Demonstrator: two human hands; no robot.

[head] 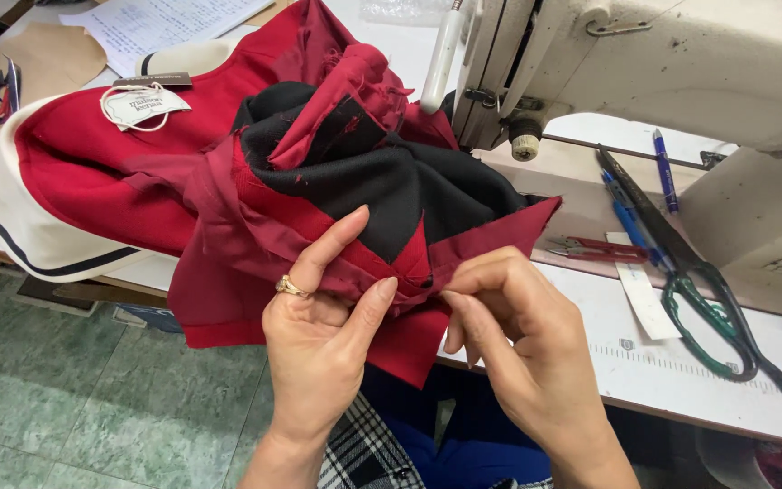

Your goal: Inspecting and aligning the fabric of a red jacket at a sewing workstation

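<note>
A red garment (92,172) with dark red lining and a black fabric panel (409,186) lies bunched on the sewing table. My left hand (319,335), wearing a ring, pinches a folded red edge of it between thumb and fingers near the table's front edge. Just to its right, my right hand (518,344) pinches the same seam, fingertips close to the left thumb. A white paper tag (142,104) on a string rests on the garment's red back.
A cream sewing machine (662,63) stands at the upper right. Large green-handled scissors (699,281), two blue pens (662,172), red thread snips (590,247) and a paper strip lie on the white table (672,371). Papers and a cardboard pattern sit upper left. Green tiled floor below.
</note>
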